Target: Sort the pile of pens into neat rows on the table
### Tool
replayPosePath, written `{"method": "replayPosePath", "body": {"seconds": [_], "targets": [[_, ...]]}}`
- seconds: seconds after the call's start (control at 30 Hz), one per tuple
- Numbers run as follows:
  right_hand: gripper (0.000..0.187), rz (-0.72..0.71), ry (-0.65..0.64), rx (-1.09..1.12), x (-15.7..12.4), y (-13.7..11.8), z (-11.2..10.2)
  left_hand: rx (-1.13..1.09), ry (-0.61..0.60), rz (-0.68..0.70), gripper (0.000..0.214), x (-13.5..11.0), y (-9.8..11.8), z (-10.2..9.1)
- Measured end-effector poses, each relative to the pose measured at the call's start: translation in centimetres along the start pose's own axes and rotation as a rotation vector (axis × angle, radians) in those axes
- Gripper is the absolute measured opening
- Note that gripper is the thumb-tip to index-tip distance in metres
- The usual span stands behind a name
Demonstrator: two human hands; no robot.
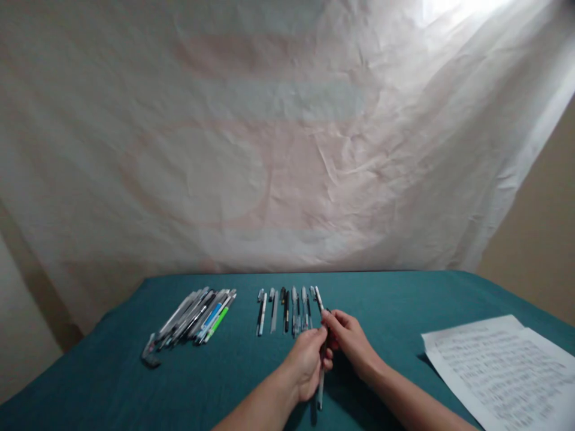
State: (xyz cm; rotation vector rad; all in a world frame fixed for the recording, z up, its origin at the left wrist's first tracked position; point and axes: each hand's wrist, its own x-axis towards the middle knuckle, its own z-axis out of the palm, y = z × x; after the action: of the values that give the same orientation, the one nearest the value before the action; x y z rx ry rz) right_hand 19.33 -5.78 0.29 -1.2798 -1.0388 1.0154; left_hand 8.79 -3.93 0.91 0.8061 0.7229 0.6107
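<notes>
My left hand is closed round a slim pen, whose pale lower end sticks out below the fist and points towards me. Against it, my right hand pinches at the pen's upper part with thumb and forefinger. The fingers hide the middle of the pen. Just beyond the fingertips lies a white-barrelled piece; I cannot tell whether it joins the held pen. Left of the hands, several pens and pen parts lie in a row, with small caps beside some of them.
A pile of pens, one bright green and one blue, lies on the left of the green cloth-covered table. Near the pile's front end is a dark crumpled item. Printed paper sheets rest at the right. A pale sheet hangs behind.
</notes>
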Motion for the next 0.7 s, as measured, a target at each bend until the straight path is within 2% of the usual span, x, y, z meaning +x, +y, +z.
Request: {"method": "replayPosePath", "body": {"seconds": [0.2,0.47,0.7], "targets": [[0.042,-0.098,0.095,-0.136,1.0,0.6,-1.2,-0.006,-0.041,0.045,0.025,0.2,-1.0,-0.2],[0.042,-0.183,0.075,-0.285,1.2,1.7,-1.3,-0.021,-0.03,0.06,0.025,0.4,-1.4,-0.6],[0.043,-0.156,0.045,-0.236,1.2,1.6,-1.4,0.053,-0.016,-0.017,0.029,0.4,-0.7,-0.6]]}}
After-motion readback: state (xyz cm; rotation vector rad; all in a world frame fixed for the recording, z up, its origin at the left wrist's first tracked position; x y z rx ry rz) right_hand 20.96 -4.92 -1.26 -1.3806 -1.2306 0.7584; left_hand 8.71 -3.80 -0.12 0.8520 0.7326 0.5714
